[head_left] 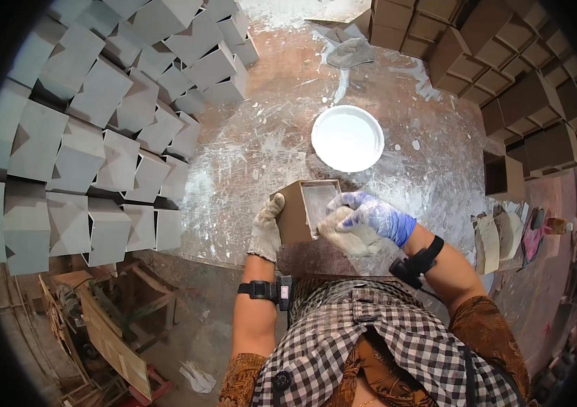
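Observation:
A brown clay box (300, 211), open at one end and whitish inside, rests tilted on the splattered worktable (248, 156). My left hand (266, 227), in a knitted grey glove, grips the box's left side. My right hand (368, 211), in a blue glove, holds a pale sponge or cloth pad (347, 232) against the box's open end. A white round bowl of white liquid (347, 138) stands just beyond the box.
Rows of grey-coated boxes (85, 149) fill the left of the table. Uncoated brown boxes (506, 74) are stacked at the right and back. A grey rag (348, 49) lies at the far edge. Rags hang at the right (506, 234).

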Demonstrator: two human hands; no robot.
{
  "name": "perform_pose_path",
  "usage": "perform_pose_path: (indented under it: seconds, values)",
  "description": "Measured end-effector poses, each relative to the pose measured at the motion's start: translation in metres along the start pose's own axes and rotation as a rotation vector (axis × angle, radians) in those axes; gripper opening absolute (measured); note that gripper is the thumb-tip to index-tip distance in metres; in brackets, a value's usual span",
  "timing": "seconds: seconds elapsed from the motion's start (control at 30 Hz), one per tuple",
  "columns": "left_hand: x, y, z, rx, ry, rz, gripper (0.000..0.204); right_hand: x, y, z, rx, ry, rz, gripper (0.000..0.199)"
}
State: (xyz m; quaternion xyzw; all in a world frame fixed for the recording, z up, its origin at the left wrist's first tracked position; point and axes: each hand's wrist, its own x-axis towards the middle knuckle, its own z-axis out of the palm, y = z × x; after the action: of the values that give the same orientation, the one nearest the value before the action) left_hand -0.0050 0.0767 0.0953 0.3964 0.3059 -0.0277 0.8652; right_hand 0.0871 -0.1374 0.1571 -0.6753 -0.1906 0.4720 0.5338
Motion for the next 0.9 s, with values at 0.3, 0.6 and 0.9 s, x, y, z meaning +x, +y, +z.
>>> perform_pose_path:
  seconds: [0.3,0.6,0.9]
  values:
    - [0.004,-0.002,-0.006,0.074,0.002,0.016,0.047,0.048,0.046,-0.01,0.363,0.697,0.129,0.028]
    - [0.012,-0.012,-0.017,0.068,0.005,-0.002,0.052,0.078,0.03,-0.022,0.243,0.471,0.024,0.027]
    - [-0.001,-0.002,0.0,-0.028,-0.065,-0.001,0.035,0.055,0.051,-0.021,0.621,0.687,0.173,0.03]
